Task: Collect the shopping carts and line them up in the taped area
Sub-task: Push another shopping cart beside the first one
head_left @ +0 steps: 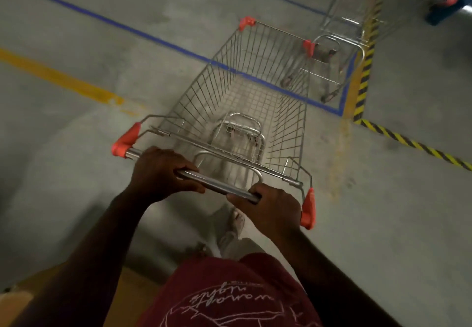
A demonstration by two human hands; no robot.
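Observation:
A wire shopping cart (255,102) with orange corner caps stands right in front of me, its basket empty. My left hand (161,171) grips the left part of its metal handle bar (217,183), and my right hand (270,206) grips the bar near the right orange cap. The cart's front end reaches over the blue tape line (158,40) that marks a rectangle on the concrete floor. A second cart (339,45) stands inside the taped area at its right corner, ahead and to the right, partly blurred.
Yellow-and-black hazard tape (367,63) runs along the right side of the blue rectangle and off to the right. A worn yellow floor line (63,79) lies to the left. A blue object (444,12) sits at the top right. My foot (235,224) shows under the handle.

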